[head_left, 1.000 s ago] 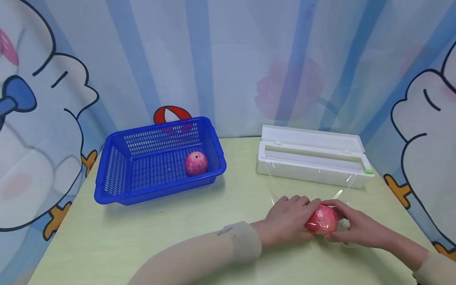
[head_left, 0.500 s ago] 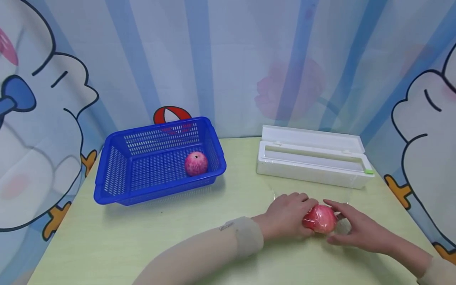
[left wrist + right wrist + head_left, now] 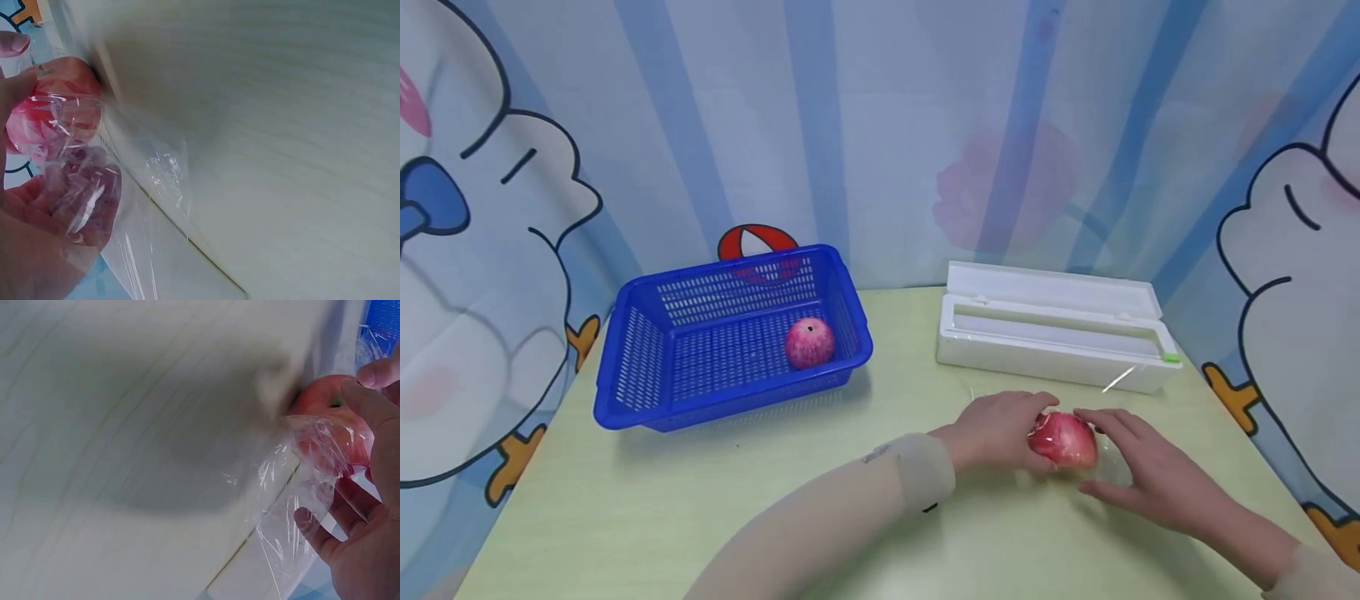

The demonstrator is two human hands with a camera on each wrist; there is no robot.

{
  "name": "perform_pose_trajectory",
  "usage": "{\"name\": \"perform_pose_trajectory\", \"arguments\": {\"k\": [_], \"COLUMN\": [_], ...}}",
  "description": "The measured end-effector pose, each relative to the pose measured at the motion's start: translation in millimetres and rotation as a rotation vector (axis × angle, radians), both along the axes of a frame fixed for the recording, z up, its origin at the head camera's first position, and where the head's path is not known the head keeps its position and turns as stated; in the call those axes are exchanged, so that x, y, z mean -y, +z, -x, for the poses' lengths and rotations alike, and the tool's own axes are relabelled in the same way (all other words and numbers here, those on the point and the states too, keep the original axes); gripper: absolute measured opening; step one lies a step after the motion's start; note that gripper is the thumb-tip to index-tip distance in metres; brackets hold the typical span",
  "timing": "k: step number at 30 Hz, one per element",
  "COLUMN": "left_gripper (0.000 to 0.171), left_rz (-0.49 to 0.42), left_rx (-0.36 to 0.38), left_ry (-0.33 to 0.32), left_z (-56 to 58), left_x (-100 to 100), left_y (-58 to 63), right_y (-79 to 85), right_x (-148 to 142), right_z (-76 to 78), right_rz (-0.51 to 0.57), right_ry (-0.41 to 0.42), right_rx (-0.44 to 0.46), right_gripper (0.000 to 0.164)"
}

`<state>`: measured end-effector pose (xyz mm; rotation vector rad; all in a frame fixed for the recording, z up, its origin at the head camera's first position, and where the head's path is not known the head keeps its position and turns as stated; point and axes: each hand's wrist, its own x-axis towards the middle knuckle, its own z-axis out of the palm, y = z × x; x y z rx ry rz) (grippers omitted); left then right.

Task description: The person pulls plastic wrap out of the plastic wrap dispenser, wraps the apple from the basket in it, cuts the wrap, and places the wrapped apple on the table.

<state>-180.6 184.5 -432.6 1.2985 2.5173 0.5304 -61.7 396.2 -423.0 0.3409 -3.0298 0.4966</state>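
A red apple [image 3: 1063,440] partly covered in clear plastic wrap [image 3: 275,481] is between my two hands, over the right side of the table. My left hand [image 3: 1003,433] grips it from the left, thumb near the stem end; in the left wrist view its fingers lie behind crinkled wrap. On the right, my right hand [image 3: 1157,471] is spread, with index finger and thumb apart. Its fingertips are close to the apple and the loose wrap; whether they touch is unclear. In the right wrist view, wrap trails below the apple [image 3: 331,419].
A white wrap dispenser box [image 3: 1045,354] with raised lid and a green slider [image 3: 1171,357] stands behind the hands. At the left is a blue plastic basket [image 3: 722,400] holding another apple [image 3: 809,342]. A patterned curtain [image 3: 895,125] hangs at the back.
My left hand and the apple have shifted slightly left and away from me. The right hand's fingers have loosened from around the apple and spread wider.
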Motion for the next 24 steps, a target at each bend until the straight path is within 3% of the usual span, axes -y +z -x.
{"name": "perform_pose_trajectory", "arguments": {"k": [5, 10, 13, 18, 21, 24], "left_gripper": [0.075, 0.069, 0.073, 0.085, 0.077, 0.066], "left_rz": [-0.035, -0.016, 0.02, 0.048, 0.007, -0.03], "left_rx": [0.087, 0.119, 0.055, -0.115, -0.155, -0.132], "left_ry": [0.015, -0.002, -0.015, -0.025, -0.039, -0.032], "left_z": [10.3, 15.7, 16.7, 13.8, 11.9, 12.3], "left_x": [-3.9, -6.5, -7.0, -6.2, -5.3, -4.6], "left_y": [0.3, 2.9, 4.6, 4.9, 4.4, 2.7], "right_y": [-7.1, -6.7, -3.1, 1.0, 2.5, 3.4], "right_x": [-2.1, -7.4, -10.0, -14.5, -18.3, -21.4], "right_z": [8.6, 17.9, 23.0, 30.6, 36.3, 43.0], "right_rz": [0.005, 0.062, 0.085, 0.096, 0.124, 0.18], "right_ry": [0.027, 0.02, 0.022, 0.059, 0.096, 0.125], "right_rx": [-0.058, -0.026, 0.011, 0.042, 0.054, 0.072], "right_gripper": [0.086, 0.074, 0.068, 0.067, 0.064, 0.059]}}
